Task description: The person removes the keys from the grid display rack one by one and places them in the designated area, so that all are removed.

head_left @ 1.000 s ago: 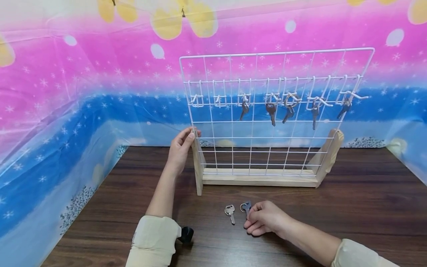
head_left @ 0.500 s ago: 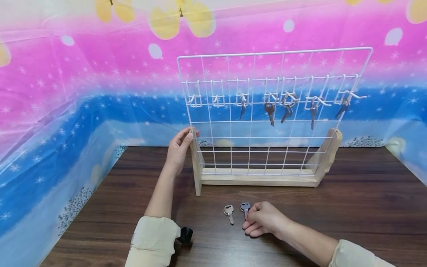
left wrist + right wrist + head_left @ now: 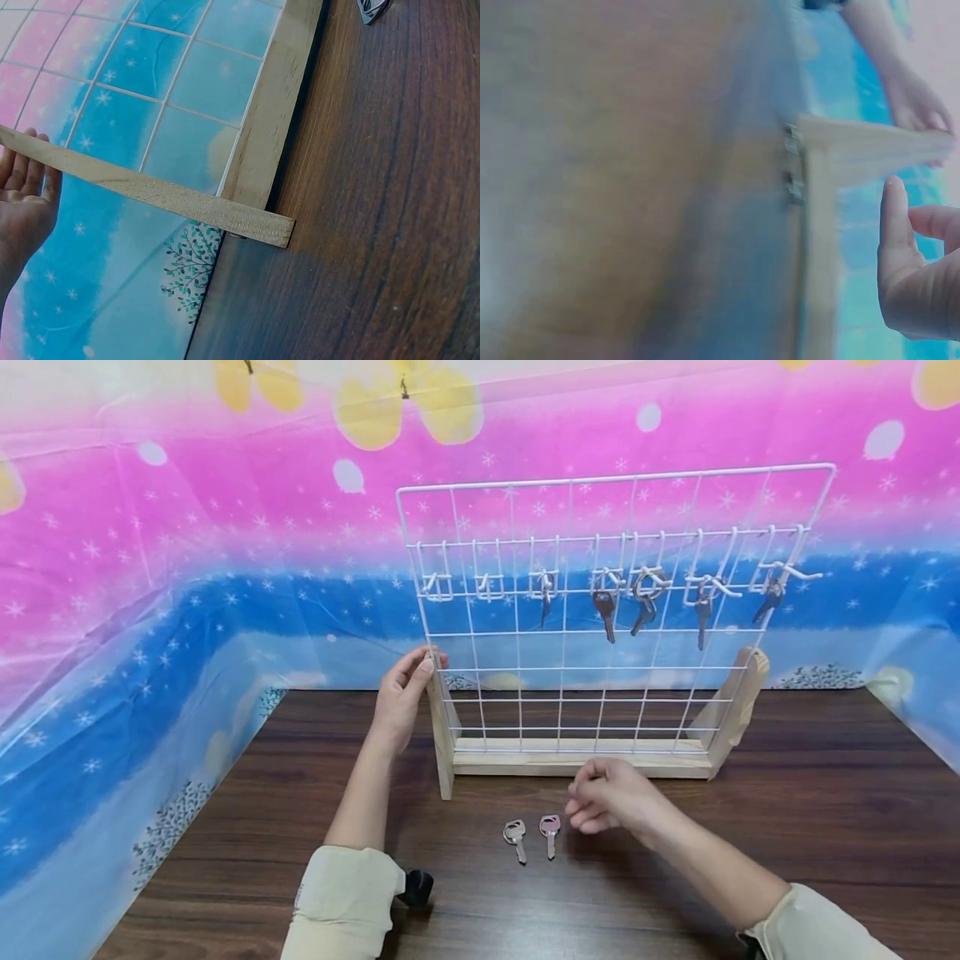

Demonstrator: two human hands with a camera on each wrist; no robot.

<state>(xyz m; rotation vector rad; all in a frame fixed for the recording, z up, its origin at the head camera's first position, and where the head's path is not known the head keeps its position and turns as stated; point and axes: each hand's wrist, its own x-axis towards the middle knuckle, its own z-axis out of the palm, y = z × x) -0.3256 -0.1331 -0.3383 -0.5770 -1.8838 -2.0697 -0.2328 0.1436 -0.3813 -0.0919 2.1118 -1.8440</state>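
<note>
My left hand (image 3: 405, 697) grips the top of the left wooden upright (image 3: 441, 735) of a white wire grid rack (image 3: 577, 668). In the left wrist view, fingers (image 3: 34, 176) of that hand show behind the wood. Two keys lie side by side on the table: a silver key (image 3: 516, 835) with a ring, and a key with a pinkish sheen (image 3: 551, 828). Just right of them, in front of the rack's base, my right hand (image 3: 618, 802) is raised with fingers loosely bent, holding nothing. Its thumb and finger stand apart in the blurred right wrist view.
White hooks run across the rack; several carry keys (image 3: 604, 606), while the two leftmost hooks (image 3: 435, 587) hold none. A wooden base bar (image 3: 577, 767) joins the uprights. Behind the brown table (image 3: 825, 827) hangs a patterned cloth (image 3: 225, 610).
My right hand has let go of the right-hand key and moved up and away towards the rack's base. The key stays lying on the table. My left hand keeps its hold.
</note>
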